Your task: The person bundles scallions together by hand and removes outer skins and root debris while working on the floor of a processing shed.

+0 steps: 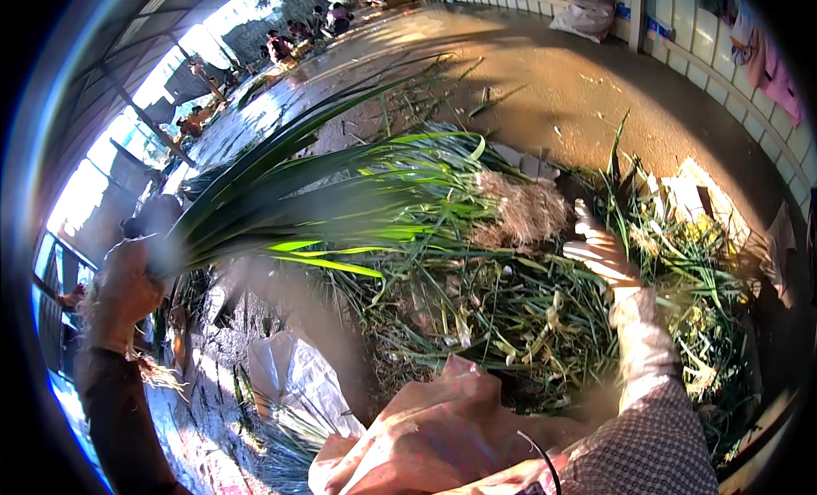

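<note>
My left hand (123,291) is raised at the left and shut on the root end of a bunch of long green leaves (298,197). The leaves fan out to the right and upward, and pale root fibres hang below the hand. My right hand (600,248), in a pale glove with a checked sleeve, reaches onto a pile of cut greens (511,316). Its fingers are stretched out right next to a pale clump of roots (523,210) lying on the pile, and nothing shows in its grip.
A pinkish plastic bag (434,427) lies close in front of me, with a white plastic bag (289,376) to its left. Wet concrete floor (545,78) stretches beyond the pile. People (281,45) sit far back. White sacks (587,14) and hanging cloths (770,65) line the right wall.
</note>
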A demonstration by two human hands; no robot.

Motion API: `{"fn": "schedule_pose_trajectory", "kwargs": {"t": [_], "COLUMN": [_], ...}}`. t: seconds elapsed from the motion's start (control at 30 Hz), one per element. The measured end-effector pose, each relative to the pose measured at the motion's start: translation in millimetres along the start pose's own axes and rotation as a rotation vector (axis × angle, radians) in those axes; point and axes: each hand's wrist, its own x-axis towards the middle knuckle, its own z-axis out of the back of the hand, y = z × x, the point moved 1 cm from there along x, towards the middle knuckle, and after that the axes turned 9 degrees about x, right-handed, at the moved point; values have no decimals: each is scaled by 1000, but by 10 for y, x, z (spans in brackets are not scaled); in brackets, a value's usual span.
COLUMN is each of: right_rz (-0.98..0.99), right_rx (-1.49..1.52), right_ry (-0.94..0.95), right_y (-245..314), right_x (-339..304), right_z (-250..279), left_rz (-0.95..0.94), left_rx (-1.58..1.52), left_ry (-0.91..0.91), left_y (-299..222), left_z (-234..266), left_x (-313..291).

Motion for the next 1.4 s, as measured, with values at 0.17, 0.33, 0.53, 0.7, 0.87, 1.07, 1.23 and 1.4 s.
{"fn": "schedule_pose_trajectory", "kwargs": {"t": [0.17,0.33,0.53,0.7,0.87,1.07,1.23,1.4], "right_rz": [-388,-202,-399,-542,-981,-190,-207,-496], "right_rx": [363,262,807,1139,347,98,457,1139], "right_ry": [78,274,-117,-962,-555,190,262,-40], "right_y": [97,502,169,-925,-479,285,747,718], "right_x": [558,974,599,-848,-1095,-239,342,125], "right_z": [122,-497,-661,-374,283,223,-442,-744], "left_rz": [-98,-92,-45,-77,-170,-181,-205,-260], "left_rx": [158,303,343,438,503,498,489,479], "left_ry": [-104,-29,146,132,10,39,-42,-84], "left_y": [-305,-487,-221,93,152,-61,-241,-191], "left_z": [453,1166,1532,1681,1711,1626,1931,2145], "left_x": [-325,-468,-709,-1014,-1013,-709,-654,-808]}}
